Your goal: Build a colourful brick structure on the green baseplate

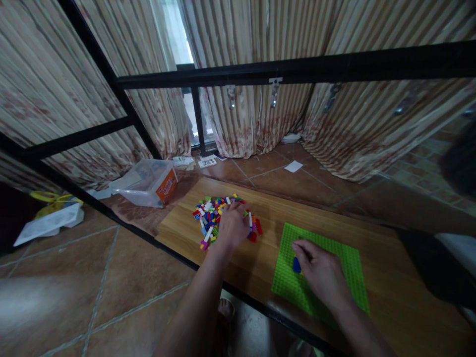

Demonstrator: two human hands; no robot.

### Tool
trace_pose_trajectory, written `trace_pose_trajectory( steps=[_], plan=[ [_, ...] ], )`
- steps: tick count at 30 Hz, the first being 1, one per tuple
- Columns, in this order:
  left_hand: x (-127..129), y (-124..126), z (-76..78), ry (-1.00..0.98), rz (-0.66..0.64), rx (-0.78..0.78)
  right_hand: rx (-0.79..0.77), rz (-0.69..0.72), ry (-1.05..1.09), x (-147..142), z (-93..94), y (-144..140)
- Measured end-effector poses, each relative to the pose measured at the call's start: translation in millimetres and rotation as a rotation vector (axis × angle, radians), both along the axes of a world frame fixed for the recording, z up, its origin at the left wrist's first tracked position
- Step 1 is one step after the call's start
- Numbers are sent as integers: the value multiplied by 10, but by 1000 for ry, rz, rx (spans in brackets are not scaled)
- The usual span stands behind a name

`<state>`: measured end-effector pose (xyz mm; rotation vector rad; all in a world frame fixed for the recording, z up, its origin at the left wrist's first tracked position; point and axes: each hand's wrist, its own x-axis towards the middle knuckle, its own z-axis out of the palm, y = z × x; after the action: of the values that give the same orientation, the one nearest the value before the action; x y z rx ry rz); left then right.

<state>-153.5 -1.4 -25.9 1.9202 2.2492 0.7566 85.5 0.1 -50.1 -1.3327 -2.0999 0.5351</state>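
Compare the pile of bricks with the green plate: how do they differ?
The pile is many-coloured, made of small separate pieces; the plate is one green sheet. The pile spreads unevenly; the plate lies flat with straight edges. The left hand is over the pile; the right hand is over the plate, beside a blue brick. Both rest on the table.

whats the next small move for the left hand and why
Probably to pick a single brick from the mixed pile: the left hand is right over it, while the right hand is over the green baseplate, close to a blue brick there.
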Motion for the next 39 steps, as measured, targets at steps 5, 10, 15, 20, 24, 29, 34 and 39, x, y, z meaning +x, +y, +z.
trace_pose_trajectory(
  steps=[5,10,15,20,24,29,34,39],
  plan=[
    [238,146,-118,194,-38,-79,-12,10,27,-123,14,50],
    [215,145,-164,238,-27,-143,-10,-23,54,-75,41,109],
    [212,130,-134,227,-31,-161,21,-91,27,49,93,153],
    [253,152,-113,204,-32,-171,46,-204,63,289,157,217],
    [249,155,-62,170,-56,-80,96,-306,100,518,227,261],
    [525,32,26,21,-291,-35,145,-361,166,701,278,276],
    [1132,-244,9,-9,-615,-83,130,-349,190,754,297,254],
    [1472,-320,-88,60,-675,-127,113,-358,179,783,305,231]
  ],
)
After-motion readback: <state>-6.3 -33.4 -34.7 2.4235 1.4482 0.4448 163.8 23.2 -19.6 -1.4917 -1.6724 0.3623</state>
